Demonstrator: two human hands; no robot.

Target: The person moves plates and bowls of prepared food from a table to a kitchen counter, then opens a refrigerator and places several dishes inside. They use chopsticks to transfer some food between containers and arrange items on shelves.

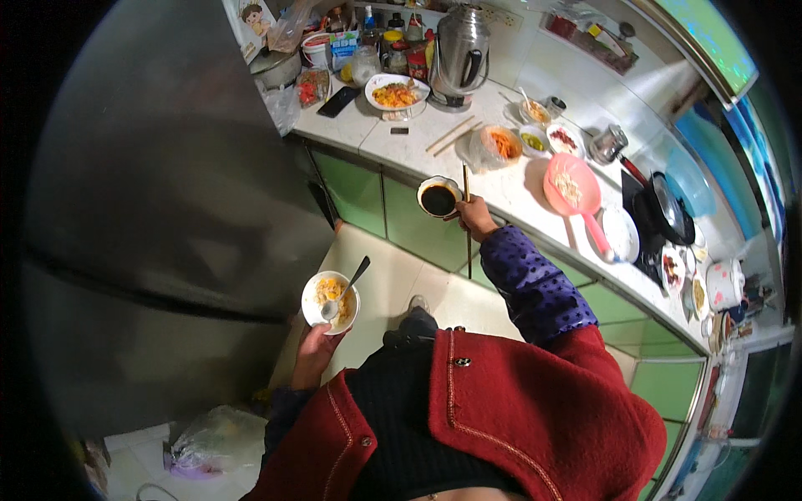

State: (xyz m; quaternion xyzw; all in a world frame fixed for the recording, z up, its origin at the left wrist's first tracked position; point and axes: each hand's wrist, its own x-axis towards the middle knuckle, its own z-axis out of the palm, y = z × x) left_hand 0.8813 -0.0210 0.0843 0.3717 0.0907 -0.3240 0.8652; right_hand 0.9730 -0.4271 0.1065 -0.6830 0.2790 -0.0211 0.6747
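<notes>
My left hand (318,349) grips a white bowl (306,299) from below, beside the refrigerator. Inside the bowl is yellowish food (341,308), with a metal spoon (357,275) leaning out over the rim. My right hand (475,216) is closed around a small scalloped dish (422,199) of dark liquid (438,200) and a pair of chopsticks (468,257). The dish is in front of the counter's edge, above the green cabinet doors. The chopsticks cross my fingers, pointing along my line of view. A purple patterned sleeve cover (532,282) covers my right forearm.
On the white counter (376,141) stand a plate of food (396,94), a steel thermos (460,56), a bowl of shredded carrot (501,144) and a pink strainer (573,188). A wok (667,206) sits on the stove. The grey refrigerator (188,188) rises at left; a plastic bag (219,441) lies below.
</notes>
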